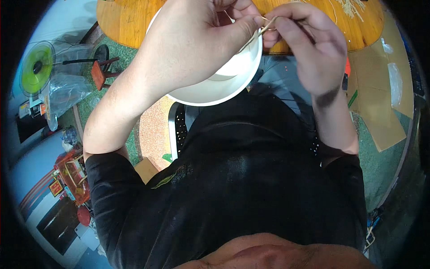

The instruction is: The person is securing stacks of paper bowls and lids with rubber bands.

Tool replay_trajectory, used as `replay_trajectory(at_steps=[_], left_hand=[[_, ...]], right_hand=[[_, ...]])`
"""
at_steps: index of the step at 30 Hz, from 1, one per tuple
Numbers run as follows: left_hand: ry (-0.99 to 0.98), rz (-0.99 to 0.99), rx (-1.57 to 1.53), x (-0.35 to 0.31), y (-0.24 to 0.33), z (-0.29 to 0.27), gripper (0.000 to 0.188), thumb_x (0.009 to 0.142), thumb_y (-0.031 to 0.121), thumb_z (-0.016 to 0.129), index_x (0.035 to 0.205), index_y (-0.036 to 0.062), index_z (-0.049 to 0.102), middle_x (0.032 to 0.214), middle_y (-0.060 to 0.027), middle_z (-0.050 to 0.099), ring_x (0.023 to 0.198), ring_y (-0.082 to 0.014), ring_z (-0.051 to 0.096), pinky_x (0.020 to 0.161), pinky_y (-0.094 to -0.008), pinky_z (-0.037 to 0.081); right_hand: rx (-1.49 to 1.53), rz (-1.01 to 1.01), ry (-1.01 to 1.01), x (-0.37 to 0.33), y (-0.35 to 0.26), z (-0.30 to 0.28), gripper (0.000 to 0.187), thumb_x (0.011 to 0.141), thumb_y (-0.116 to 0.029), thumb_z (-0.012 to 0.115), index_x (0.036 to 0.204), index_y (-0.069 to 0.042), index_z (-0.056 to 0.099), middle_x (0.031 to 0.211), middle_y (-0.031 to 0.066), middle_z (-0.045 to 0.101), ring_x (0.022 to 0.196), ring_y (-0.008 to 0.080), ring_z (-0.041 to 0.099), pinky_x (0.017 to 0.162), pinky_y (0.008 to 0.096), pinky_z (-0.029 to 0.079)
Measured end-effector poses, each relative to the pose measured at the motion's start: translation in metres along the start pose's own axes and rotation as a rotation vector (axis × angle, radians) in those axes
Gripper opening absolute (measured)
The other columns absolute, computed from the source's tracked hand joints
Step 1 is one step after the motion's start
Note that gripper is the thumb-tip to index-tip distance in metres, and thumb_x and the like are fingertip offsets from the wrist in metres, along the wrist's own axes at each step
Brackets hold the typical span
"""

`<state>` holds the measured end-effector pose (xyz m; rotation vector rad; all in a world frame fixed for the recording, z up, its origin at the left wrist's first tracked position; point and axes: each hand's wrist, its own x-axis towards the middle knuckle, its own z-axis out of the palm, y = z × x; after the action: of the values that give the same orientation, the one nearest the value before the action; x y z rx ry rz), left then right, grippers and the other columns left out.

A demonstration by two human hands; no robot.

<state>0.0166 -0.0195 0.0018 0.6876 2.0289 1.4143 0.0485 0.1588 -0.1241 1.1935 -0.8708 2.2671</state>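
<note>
Thin pale beige strands (pixel 265 28) stretch between my two hands, above the right side of a white round tub (pixel 239 92). My left hand (pixel 224 31) reaches over the tub and pinches the strands between thumb and fingers. Close by on the right, my right hand (pixel 313 47) grips them too, its thumb against its curled fingers. One end of the strands hangs down toward the tub's rim. Whether they are string or plant fibre, I cannot tell. My left hand and forearm hide much of the tub's inside.
Beyond my hands is a wooden table (pixel 121 22), with a bundle of pale strands (pixel 350 8) at its far right. A green fan (pixel 38 68) and a small red stool (pixel 101 71) stand on the left. Flattened cardboard (pixel 374 96) lies on the right.
</note>
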Motion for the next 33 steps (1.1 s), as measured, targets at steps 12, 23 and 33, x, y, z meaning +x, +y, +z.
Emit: replay_trajectory(at_steps=[12,23,33], left_hand=[[0.036,-0.02,0.076,0.001,-0.009,-0.001,0.008,0.101,0.004,0.066,0.096,-0.0017,0.063,0.082,0.0013,0.063,0.072,-0.0021,0.057,0.063,-0.0183,0.047],[-0.331,0.957,-0.108,0.033,-0.049,-0.01,0.006,0.102,0.003,0.064,0.105,-0.002,0.063,0.088,-0.0019,0.065,0.078,-0.0053,0.06,0.068,-0.0201,0.049],[-0.314,0.855,-0.147,0.037,-0.061,-0.017,0.006,0.104,0.001,0.058,0.108,-0.0027,0.059,0.092,-0.0043,0.065,0.081,-0.0079,0.062,0.072,-0.0219,0.052]], right_hand=[[-1.623,0.016,-0.183,0.009,-0.033,0.031,0.016,0.086,0.0,0.079,0.102,-0.001,0.077,0.092,0.0083,0.076,0.078,0.0173,0.073,0.067,0.0253,0.057],[-1.659,-0.205,-0.099,0.004,-0.02,0.024,0.022,0.08,0.003,0.083,0.1,-0.002,0.077,0.093,0.0088,0.076,0.082,0.0185,0.074,0.072,0.0252,0.058],[-1.594,-0.159,-0.083,0.002,-0.02,0.026,0.021,0.081,0.006,0.081,0.101,0.0,0.077,0.094,0.0088,0.075,0.08,0.0184,0.073,0.071,0.0254,0.057]])
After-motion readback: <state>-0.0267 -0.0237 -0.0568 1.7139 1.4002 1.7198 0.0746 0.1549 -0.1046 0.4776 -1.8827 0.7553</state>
